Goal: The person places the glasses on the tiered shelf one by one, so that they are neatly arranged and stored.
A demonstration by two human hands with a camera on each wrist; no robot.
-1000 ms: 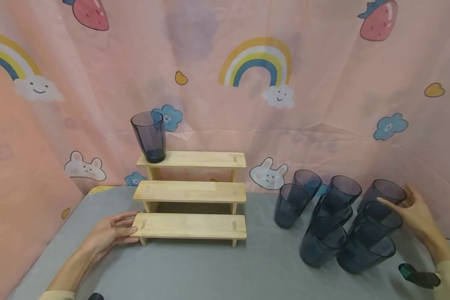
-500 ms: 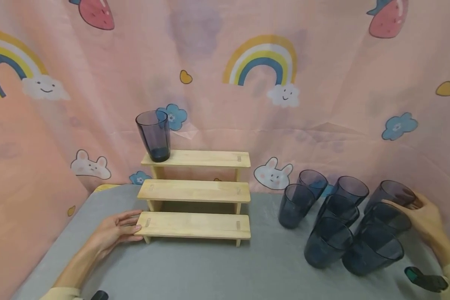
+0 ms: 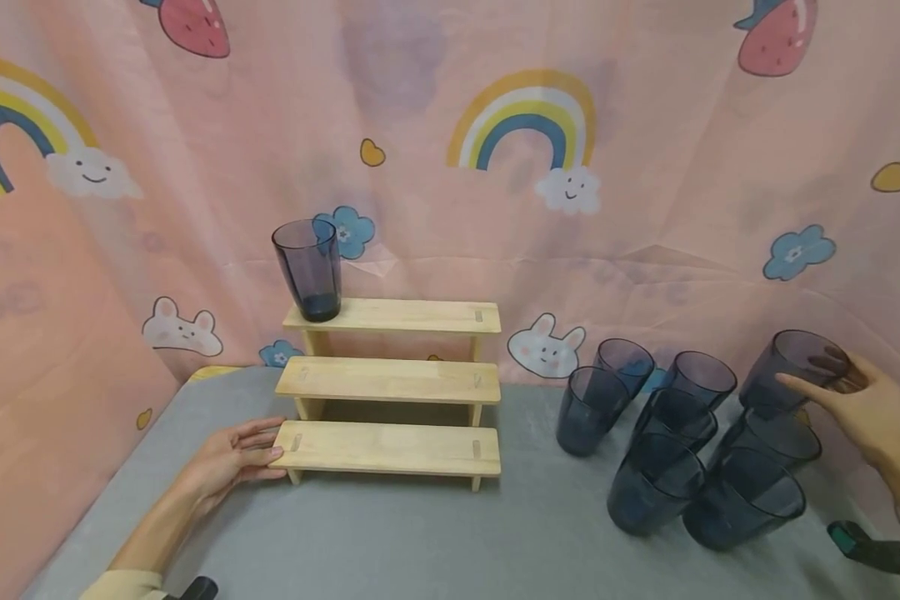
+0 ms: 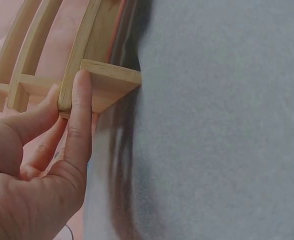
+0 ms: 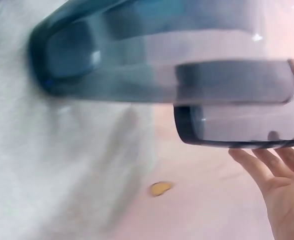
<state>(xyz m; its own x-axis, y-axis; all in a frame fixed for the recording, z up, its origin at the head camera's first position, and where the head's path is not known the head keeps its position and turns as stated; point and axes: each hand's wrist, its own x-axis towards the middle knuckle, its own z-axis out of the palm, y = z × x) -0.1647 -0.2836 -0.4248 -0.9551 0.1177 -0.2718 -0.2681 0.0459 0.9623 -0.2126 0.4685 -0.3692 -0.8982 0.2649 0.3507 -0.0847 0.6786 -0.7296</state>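
Note:
In the head view my right hand grips a dark tinted drinking glass at the back right, thumb on the near side and fingers behind. The right wrist view shows this glass raised off the table, partly behind a nearer glass. My left hand pinches the left end of the lowest board of a three-step wooden shelf. Up close in the left wrist view, the thumb and fingers lie on either face of that board. One glass stands upright on the top step's left end.
Several matching glasses stand close together on the grey tabletop, right of the shelf and in front of the held glass. Behind everything hangs a pink printed curtain.
My right hand has lifted the glass up from its place at the back right of the group. The left hand still holds the shelf, and the head view has shifted slightly.

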